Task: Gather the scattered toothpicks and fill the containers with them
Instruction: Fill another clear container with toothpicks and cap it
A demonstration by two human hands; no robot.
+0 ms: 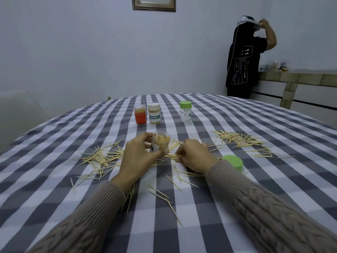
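Behind the bench stands a pale blue wall with a framed picture at the top, and at the right a second person in a black shirt stands at a tiled counter, back to the camera. On the bench lies a cloth of grey and white squares.

At the far side stand three closed containers: an orange jar, beside it a white jar with a label, and apart to the right a clear jar with a green lid.

Near the centre the left hand holds an open clear container, its grip curled round the wall; this container is tilted a little and is full of toothpicks standing on end. The right hand is just beside it, fingers bent down and pinching a small bundle of toothpicks that lies against the cloth.

Loose toothpicks are spread in a pile at the left, a pile at the right, and singly in front of the hands. A loose green lid lies near the right wrist. Both arms wear beige knitted sleeves.
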